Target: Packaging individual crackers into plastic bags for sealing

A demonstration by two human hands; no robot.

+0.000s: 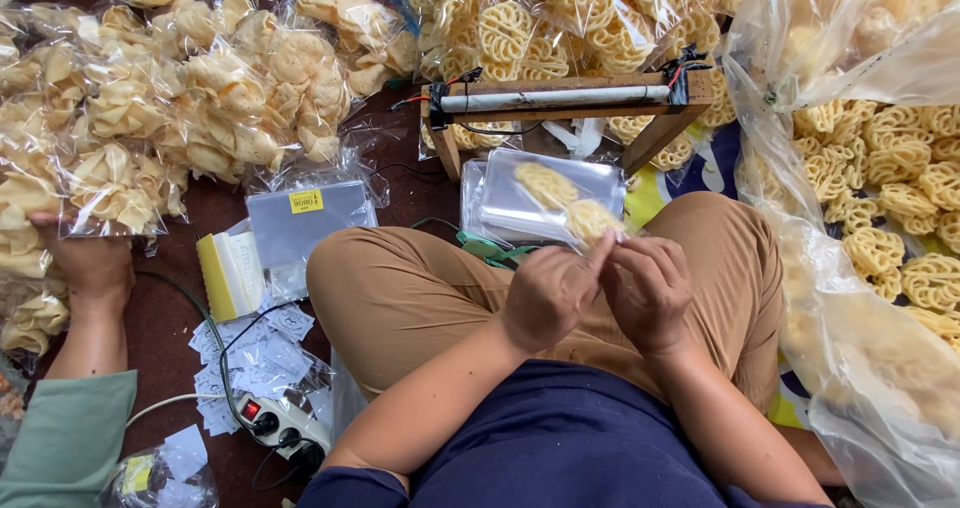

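bag position: a small clear plastic bag [560,200] with two round lattice crackers inside lies over the person's lap, just ahead of both hands, its near end at the fingertips.
bag long axis: runs from the near right, at the fingers, to the far left, toward the wooden frame; it looks tilted a little, near end raised.
bag opening: the end at the fingers looks like the mouth, so it points back at the person; the far end points at the sealer.
crackers in bag: one near the middle, one [592,220] at the near end, touching the fingertips through the film.
left hand [548,293]: fingers curled, thumb and forefinger pinched shut on the near edge of the bag.
right hand [650,290]: fingers bent and bunched together, tips at the same edge, just beside the left hand; pinching the film as far as i can tell.
nearer hand: both meet at the edge; the left reaches slightly farther forward.
sealer [570,98]: wooden frame with a white bar across the top, straight beyond the bag, apart from it.
right side: large open sack of loose crackers [900,208], near the right knee.
left side: another person's hand [85,263] rests on filled bags [150,118], well apart.
floor: power strip [285,423] and paper labels [245,353] by the left knee.
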